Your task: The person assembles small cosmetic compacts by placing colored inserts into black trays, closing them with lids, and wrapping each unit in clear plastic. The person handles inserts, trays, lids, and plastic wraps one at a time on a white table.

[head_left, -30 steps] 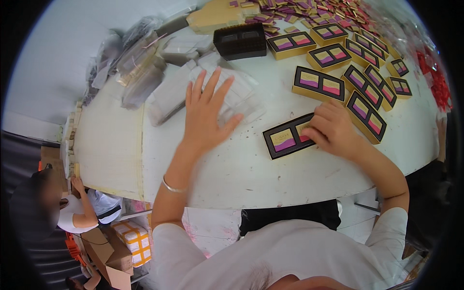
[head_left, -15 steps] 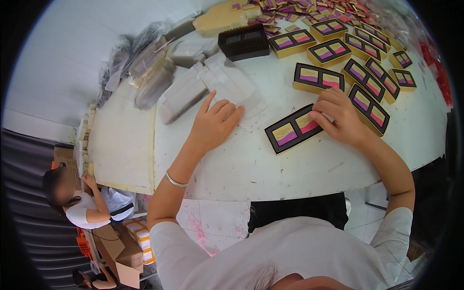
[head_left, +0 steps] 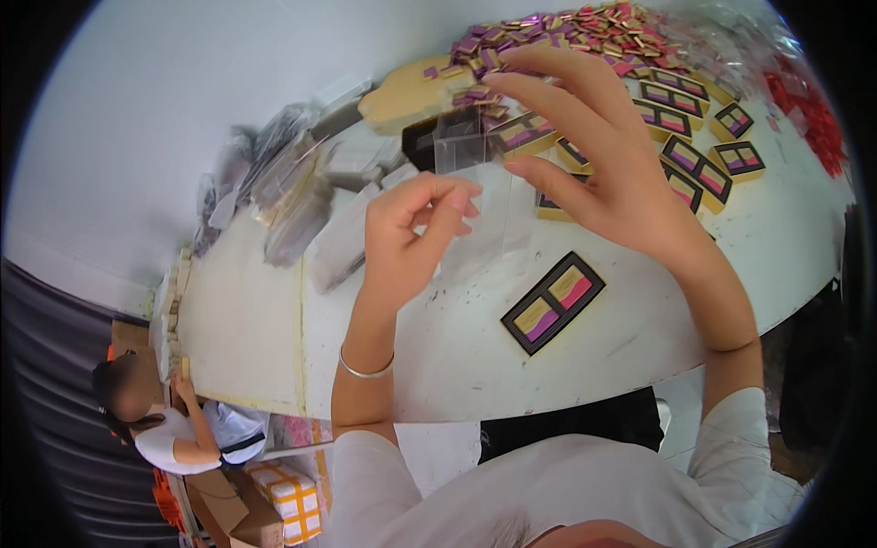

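A clear plastic sleeve or film [head_left: 496,215] hangs from my left hand [head_left: 408,239], whose thumb and fingers are pinched together on its edge. My right hand [head_left: 614,173] is raised to the right of the sleeve, fingers spread and holding nothing. Below the hands, a black-and-gold box [head_left: 554,302] lies slanted on the white table. In it sit two wrapped squares, a gold-and-purple piece [head_left: 537,320] and a gold-and-pink piece [head_left: 572,286]. Stacked clear plastic sleeves [head_left: 340,239] lie left of my left hand.
Several filled boxes [head_left: 697,170] stand at the right, partly hidden by my right hand. Behind are a heap of wrapped pieces [head_left: 585,32], a dark tray [head_left: 422,144] and a beige slab [head_left: 402,96]. Red material [head_left: 804,119] lies far right. A person [head_left: 169,429] works at the left.
My right hand has left the box and risen, opening. My left hand has lifted a clear sleeve from the stack and pinches it. The view has shifted, and the box appears lower and more tilted.
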`<state>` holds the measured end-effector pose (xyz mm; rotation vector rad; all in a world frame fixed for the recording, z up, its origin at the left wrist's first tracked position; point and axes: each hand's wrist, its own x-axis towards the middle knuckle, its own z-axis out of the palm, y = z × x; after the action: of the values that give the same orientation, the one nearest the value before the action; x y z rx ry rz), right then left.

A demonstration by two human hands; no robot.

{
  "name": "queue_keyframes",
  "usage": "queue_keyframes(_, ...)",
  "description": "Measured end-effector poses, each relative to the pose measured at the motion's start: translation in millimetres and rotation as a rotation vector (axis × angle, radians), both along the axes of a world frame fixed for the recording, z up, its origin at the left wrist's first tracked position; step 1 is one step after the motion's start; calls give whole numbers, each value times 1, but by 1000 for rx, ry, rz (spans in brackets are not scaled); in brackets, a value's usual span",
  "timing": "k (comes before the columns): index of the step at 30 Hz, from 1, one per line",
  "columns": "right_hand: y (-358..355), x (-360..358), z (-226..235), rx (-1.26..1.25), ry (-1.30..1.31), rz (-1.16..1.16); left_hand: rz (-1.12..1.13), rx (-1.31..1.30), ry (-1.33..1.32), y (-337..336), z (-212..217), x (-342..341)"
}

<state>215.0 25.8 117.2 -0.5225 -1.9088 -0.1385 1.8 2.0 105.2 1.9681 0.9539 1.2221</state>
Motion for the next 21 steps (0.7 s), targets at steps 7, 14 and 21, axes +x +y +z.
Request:
queue_keyframes(7, -3, -6, -11, -90, 7, 12, 46, 178, 133, -1, -6, 3)
queue_keyframes(14, 4, -7, -16, -280, 98, 33, 61, 137, 92, -3, 4, -4)
queue_keyframes(21, 14, 1, -19, -298, 7, 54, 13, 50, 104, -1, 4, -6)
